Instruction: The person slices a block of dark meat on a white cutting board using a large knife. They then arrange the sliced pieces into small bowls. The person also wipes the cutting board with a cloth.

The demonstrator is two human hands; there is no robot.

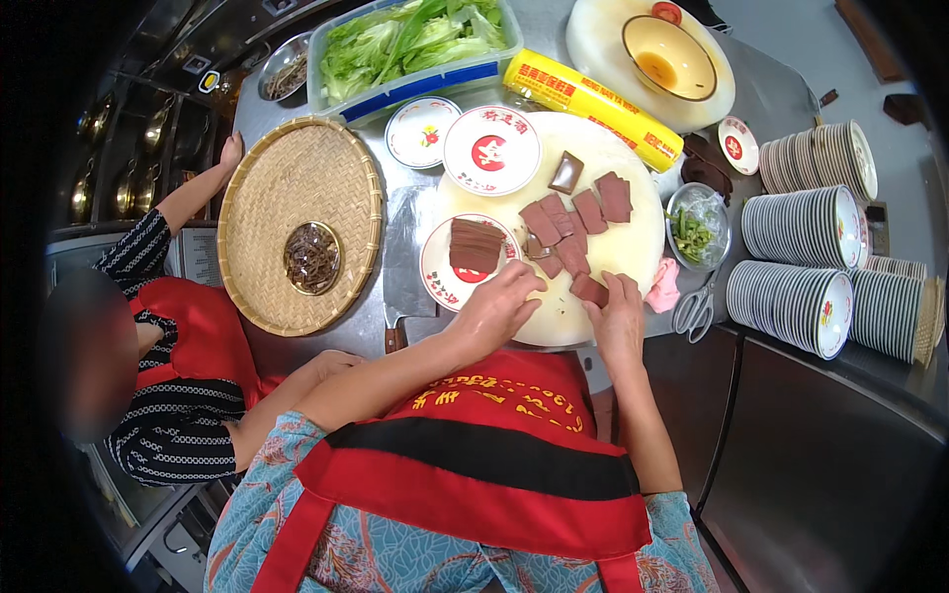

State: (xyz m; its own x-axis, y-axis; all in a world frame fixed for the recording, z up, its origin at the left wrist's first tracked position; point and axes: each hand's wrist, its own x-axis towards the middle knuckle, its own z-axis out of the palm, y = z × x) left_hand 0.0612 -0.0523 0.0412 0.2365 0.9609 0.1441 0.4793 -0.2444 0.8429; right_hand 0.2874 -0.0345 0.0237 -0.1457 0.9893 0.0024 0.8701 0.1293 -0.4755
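My right hand point(617, 315) grips a small dark red-brown block point(589, 290), which looks like blood curd, at the near edge of a round cream cutting board point(630, 252). Left of it, my left hand point(493, 307) hovers with curled fingers apart; nothing shows in them. Beside that hand, a white plate point(432, 274) with red decoration carries a neat row of thin brown slices point(475, 246). More flat pieces point(571, 237) of the same stuff lie across the board, with a shiny darker block point(566, 172) behind them. A cleaver point(406, 256) rests left of the plate.
Left stands a woven bamboo tray point(296, 185) bearing a bowl of dark shreds point(313, 258); a co-worker in a red apron point(196, 326) is beside it. Behind are a lettuce tub point(415, 74) and a yellow cling-film box point(593, 107). Scissors point(695, 311) and plate stacks point(789, 307) are right.
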